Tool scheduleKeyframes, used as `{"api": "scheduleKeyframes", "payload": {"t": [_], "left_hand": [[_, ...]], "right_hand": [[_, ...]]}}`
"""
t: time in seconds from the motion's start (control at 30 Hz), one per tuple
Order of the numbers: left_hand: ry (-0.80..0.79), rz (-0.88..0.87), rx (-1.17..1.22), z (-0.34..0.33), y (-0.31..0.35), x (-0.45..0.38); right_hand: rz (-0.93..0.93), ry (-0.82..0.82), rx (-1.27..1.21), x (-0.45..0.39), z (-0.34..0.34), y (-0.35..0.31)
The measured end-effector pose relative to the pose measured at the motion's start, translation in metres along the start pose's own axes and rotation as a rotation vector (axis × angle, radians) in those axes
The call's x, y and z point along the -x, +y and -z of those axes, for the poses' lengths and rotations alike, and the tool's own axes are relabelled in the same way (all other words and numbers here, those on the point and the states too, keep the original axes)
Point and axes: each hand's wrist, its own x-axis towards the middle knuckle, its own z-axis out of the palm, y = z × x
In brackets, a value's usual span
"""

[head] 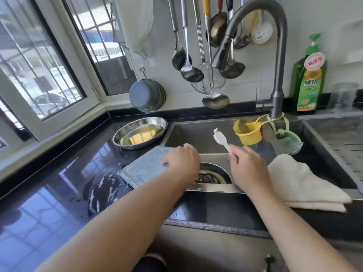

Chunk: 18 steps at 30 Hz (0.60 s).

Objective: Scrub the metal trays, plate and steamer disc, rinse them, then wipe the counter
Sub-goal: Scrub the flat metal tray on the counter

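A rectangular metal tray (144,166) lies upside down across the sink's left rim, and my left hand (181,160) grips its right edge. My right hand (248,167) pinches the handle of a white rice paddle (222,139) above the sink basin (196,136). An oval metal plate (139,132) holding yellowish liquid sits on the black counter (49,203) behind the tray. Soapy water is spread on the counter beside the tray's near corner. No steamer disc shows in this view.
A cream cloth (302,183) drapes over the sink's front right rim. The grey faucet (279,61) arches overhead, with yellow (248,132) and green (288,141) sink baskets hung from it. Ladles hang on the wall; a green detergent bottle (309,75) stands right. A perforated drain rack (341,138) lies far right.
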Motion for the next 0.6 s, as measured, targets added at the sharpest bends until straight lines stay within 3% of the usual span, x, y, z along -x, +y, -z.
{"api": "scheduleKeyframes", "payload": {"t": [0.1,0.23,0.43,0.5,0.6], "left_hand": [[0.242,-0.055,-0.001,0.022,-0.038,0.007],[0.443,0.064,0.257,0.053,-0.101,0.027],[0.716,0.514,1.07,0.035,-0.187,0.033],[0.723,0.67,1.33,0.021,-0.21,0.033],[0.458,0.84,1.473,-0.015,-0.231,0.034]], "right_hand": [[-0.002,-0.03,0.006,0.001,0.002,-0.001],[-0.012,-0.089,0.044,0.002,0.005,-0.007],[0.014,-0.162,0.132,0.005,0.005,-0.014],[0.008,-0.172,0.154,0.005,0.005,-0.016],[-0.012,-0.173,0.173,0.005,0.004,-0.019]]}}
